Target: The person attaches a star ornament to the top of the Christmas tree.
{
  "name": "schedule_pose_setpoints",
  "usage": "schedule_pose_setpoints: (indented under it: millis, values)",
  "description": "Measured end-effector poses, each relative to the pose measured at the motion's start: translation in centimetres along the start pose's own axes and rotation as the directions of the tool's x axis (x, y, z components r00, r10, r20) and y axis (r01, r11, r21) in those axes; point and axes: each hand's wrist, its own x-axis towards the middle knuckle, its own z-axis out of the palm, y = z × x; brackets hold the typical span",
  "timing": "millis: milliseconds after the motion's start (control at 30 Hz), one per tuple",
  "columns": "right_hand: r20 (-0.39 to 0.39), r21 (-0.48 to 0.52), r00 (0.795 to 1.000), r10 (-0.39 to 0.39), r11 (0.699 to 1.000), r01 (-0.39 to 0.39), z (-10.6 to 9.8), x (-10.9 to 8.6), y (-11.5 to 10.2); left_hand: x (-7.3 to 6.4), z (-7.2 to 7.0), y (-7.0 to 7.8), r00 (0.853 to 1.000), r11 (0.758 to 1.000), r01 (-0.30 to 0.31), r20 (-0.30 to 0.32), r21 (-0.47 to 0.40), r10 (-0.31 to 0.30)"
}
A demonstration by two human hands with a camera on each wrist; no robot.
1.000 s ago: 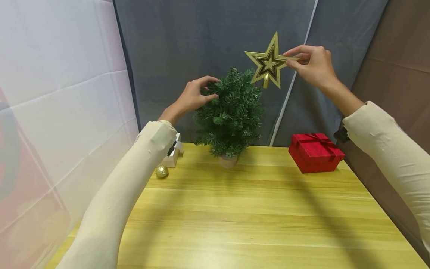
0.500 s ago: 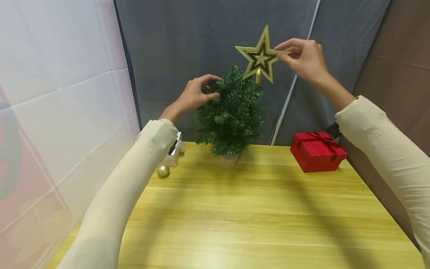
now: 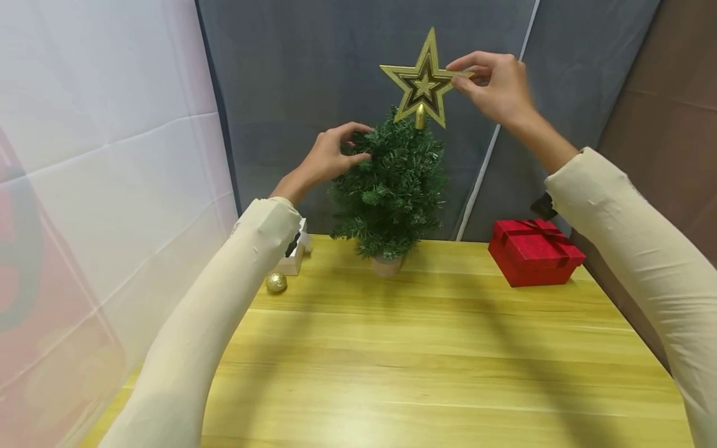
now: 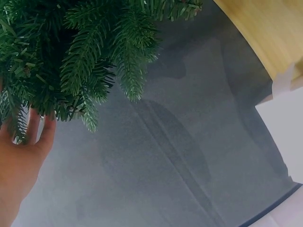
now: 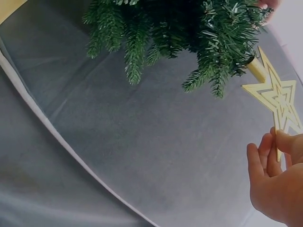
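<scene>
A small green Christmas tree (image 3: 392, 186) stands upright in a pale pot (image 3: 386, 266) at the back of the table. My left hand (image 3: 329, 155) holds its upper left side, with thumb and fingers curved about the branches; some fingertips disappear among the needles in the left wrist view. Between thumb and fingers, my right hand (image 3: 498, 90) pinches one point of a gold star tree topper (image 3: 424, 86). The star is upright just over the treetop, its hollow gold socket (image 5: 257, 70) pointing down at the tip. Whether the socket touches the needles, I cannot tell.
To the left, a gold glitter ball (image 3: 276, 282) lies in front of a white box (image 3: 290, 265), which my left sleeve partly hides. A red gift box (image 3: 534, 254) with a ribbon sits at the right. Grey cloth (image 3: 313, 62) hangs behind the tree.
My right hand has carried the star left and upward, from beside the tree to just over its top. The left hand has stayed at the branches.
</scene>
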Motion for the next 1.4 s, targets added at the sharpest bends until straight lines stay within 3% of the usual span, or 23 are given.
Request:
schedule_pose_setpoints:
  millis: [300,633,1400]
  values:
    - [-0.061,0.07,0.997,-0.036,0.997,0.041,1.2,0.8,-0.6,0.0,0.0,0.0,1.0,1.0,-0.001,-0.002,-0.008,0.0]
    - [-0.129,0.156,0.992,0.002,0.988,0.019,2.8,1.9,-1.0,-0.1,0.2,-0.1,1.0,1.0,-0.007,-0.001,-0.012,0.007]
    - [-0.155,0.231,0.987,0.038,0.973,-0.002,3.5,3.2,-1.5,0.2,0.5,0.5,1.0,1.0,-0.003,0.006,-0.012,0.003]
